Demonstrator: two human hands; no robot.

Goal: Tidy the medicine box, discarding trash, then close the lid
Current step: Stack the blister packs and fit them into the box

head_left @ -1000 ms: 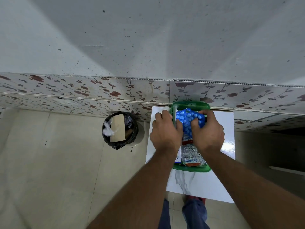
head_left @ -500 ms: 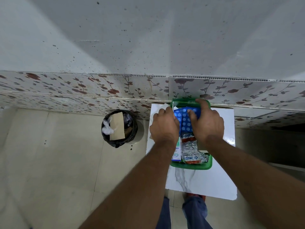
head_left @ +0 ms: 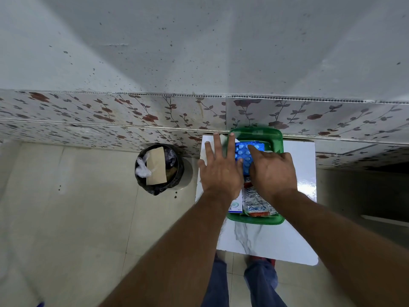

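The green medicine box (head_left: 254,221) lies open on a small white table (head_left: 265,242) against the wall. A blue blister pack (head_left: 242,151) rests flat at the box's far end. Silver and red pill strips (head_left: 256,202) and a small white carton (head_left: 235,206) fill the near end. My left hand (head_left: 221,171) is flat with spread fingers over the box's left edge and holds nothing. My right hand (head_left: 273,171) lays its index finger on top of the blue pack. The hands hide the middle of the box.
A black-lined trash bin (head_left: 174,173) stands on the tiled floor left of the table, with a brown cardboard piece (head_left: 156,166) and crumpled plastic in it. The floral-tiled wall runs right behind the table. My legs are under the table's near edge.
Both hands held the blue blister pack above the box; it now lies flat at the far end. My left hand let go and spread out, and my right hand only touches it.
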